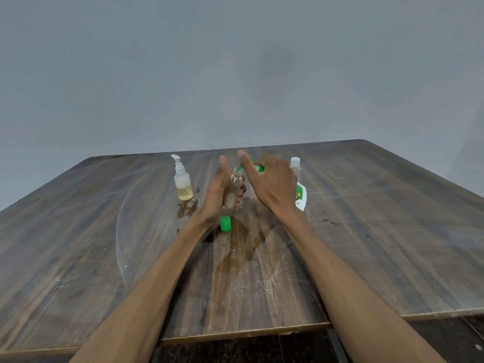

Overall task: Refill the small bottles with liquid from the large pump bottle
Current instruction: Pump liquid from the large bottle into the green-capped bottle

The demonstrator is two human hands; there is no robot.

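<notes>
Left hand (218,189) grips the small bottle (234,191) under the green spout so drips land inside; right hand (272,183) presses the pump (258,168).

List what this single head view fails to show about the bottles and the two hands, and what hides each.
- Large pump bottle: mostly hidden by the right hand; its fill level is unreadable.
- Small bottle in the left hand: liquid level blurred, partly covered by fingers.
- Far clear bottle: too small to judge contents.
- Elbows: cut off by the bottom edge.
</notes>
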